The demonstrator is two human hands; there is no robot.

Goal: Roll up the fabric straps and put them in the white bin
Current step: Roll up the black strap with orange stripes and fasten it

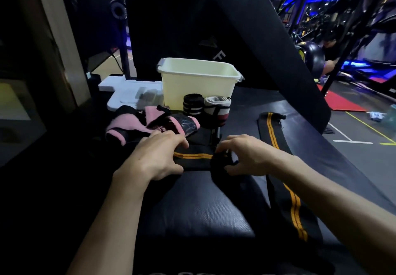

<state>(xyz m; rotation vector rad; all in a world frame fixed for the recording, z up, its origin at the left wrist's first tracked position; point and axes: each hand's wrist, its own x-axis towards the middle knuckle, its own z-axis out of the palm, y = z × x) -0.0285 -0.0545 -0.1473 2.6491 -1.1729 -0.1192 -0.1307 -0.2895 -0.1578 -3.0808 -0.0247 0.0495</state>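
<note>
While pinched: strap [194, 156] between hands.

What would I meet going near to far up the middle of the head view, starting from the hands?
Black strap with orange stripes held between the left hand and right hand → pink and black gloves → black and white rolled strap → white bin.

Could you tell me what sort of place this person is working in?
Most likely a gym: exercise machines fill the dim background, a red floor mat lies by marked floor lines, and wrist wraps and a black strap with orange stripes sit on a padded bench.
</note>
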